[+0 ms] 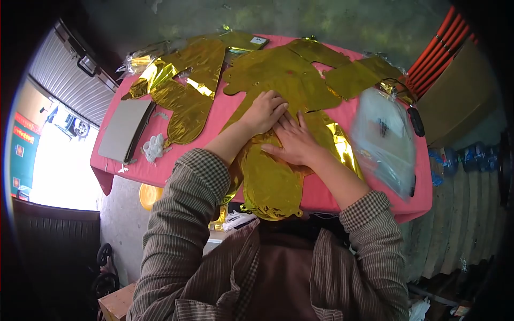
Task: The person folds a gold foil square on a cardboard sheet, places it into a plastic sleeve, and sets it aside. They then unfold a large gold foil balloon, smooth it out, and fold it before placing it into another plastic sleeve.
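A flat gold foil balloon (270, 184) lies across the front of the table, its near end hanging by my body. My left hand (264, 112) rests on the foil with its fingers bent inward; the fingertips are partly hidden. Just beside it, my right hand (293, 141) lies flat on the foil, fingers stretched and thumb spread to the left. The hands almost touch at the fingertips. More flat gold foil balloons (187, 109) lie at the left, and others (356, 77) spread toward the back right.
The pink tablecloth (326, 200) carries a grey box (124, 130), a white string bundle (153, 148) and clear plastic bags (383, 142). A black-handled tool (416, 122) lies at the right edge. Beyond stand a cardboard box (460, 91) and orange poles (439, 45). A yellow basin (150, 196) is below left.
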Available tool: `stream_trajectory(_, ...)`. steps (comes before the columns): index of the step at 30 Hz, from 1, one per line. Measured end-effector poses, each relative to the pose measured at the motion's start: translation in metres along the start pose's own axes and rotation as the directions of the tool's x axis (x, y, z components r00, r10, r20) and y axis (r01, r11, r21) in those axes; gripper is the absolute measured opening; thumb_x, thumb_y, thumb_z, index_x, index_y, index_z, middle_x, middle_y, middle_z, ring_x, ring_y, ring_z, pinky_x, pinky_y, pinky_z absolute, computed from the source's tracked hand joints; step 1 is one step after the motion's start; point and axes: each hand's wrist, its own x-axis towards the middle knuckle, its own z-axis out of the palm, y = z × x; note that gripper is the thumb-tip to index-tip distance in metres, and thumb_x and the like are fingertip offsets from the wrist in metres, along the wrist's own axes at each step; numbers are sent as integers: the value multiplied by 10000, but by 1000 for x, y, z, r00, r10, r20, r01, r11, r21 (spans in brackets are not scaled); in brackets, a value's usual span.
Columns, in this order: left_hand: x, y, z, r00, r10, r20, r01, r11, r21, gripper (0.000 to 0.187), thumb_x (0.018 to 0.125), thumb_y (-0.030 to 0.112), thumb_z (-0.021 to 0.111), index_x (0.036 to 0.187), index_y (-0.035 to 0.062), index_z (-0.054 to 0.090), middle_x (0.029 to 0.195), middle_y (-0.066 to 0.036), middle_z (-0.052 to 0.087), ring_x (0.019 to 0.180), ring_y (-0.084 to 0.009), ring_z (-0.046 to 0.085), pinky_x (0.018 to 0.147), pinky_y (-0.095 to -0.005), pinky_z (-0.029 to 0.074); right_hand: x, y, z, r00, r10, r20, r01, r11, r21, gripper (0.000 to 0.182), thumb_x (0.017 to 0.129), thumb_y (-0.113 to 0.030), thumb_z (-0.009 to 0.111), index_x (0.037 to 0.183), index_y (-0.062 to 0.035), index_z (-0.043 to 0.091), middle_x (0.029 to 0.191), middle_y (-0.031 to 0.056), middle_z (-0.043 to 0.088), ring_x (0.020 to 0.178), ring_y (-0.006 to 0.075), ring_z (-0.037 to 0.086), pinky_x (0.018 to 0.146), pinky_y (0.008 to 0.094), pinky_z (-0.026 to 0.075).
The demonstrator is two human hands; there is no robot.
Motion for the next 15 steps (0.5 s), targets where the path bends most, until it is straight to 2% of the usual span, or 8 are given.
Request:
stream_trajectory(3,0,-1,2,1000,-14,-4,14,1000,-7,229,912,200,480,1007,46,620,1030,-127,539,1009,-307,488,907,-388,381,0,7,8,987,-21,-158,44,988,146,881,837,-676,347,1419,-24,232,1470,182,223,1393,304,125,1102,567,18)
stream_trajectory(5,-1,-2,1,1000,-10,-7,10,1000,-4,227,910,197,481,1006,45,619,1032,-125,539,1009,-304,489,907,-385,381,-6,12,-2,961,-24,-274,36,999,39,747,878,-549,430,1383,-13,301,1396,225,333,1332,344,272,1095,518,157)
stream_trajectory(7,-1,-2,-2,980,190,51,-195,971,136,232,895,213,506,1018,46,610,1026,-116,536,996,-294,491,903,-378,384,-26,27,-41,957,123,-264,-105,991,82,675,855,-479,506,1315,-2,377,1331,213,402,1257,349,362,1040,500,250)
stream_trajectory(9,-4,8,-4,994,105,27,-108,987,117,236,886,225,520,1025,54,604,1018,-111,534,984,-291,492,898,-373,385,-43,44,-59,931,267,-248,-244,962,119,602,832,-409,581,1246,9,453,1266,200,471,1182,355,452,985,483,342)
stream_trajectory(11,-4,11,-1,1000,23,9,-23,996,89,242,876,236,535,1032,62,599,1010,-105,532,972,-288,494,893,-368,386,-59,56,-62,875,415,-248,-437,899,-36,441,755,-297,668,1048,13,560,1106,165,568,1007,336,556,832,440,444)
stream_trajectory(12,-5,10,-1,1000,24,20,-26,993,112,262,871,256,548,1066,88,597,1019,-99,525,974,-284,489,893,-371,384,-62,60,-63,871,424,-250,-447,894,-40,441,755,-297,668,1048,13,560,1106,165,568,1007,336,556,832,440,444)
stream_trajectory(14,-4,13,-2,999,35,34,-40,991,131,286,866,276,560,1099,113,594,1028,-93,517,977,-279,484,892,-374,382,-67,69,-61,879,477,-17,-477,878,-21,334,735,-274,685,924,-8,615,963,149,635,944,315,601,805,417,475)
stream_trajectory(15,-6,15,-3,998,23,61,-34,980,194,304,874,292,551,1138,145,589,1045,-88,510,989,-275,476,891,-381,379,-70,73,-54,895,438,-87,-439,898,5,264,743,-246,665,852,-8,629,914,159,644,915,305,611,764,410,485)
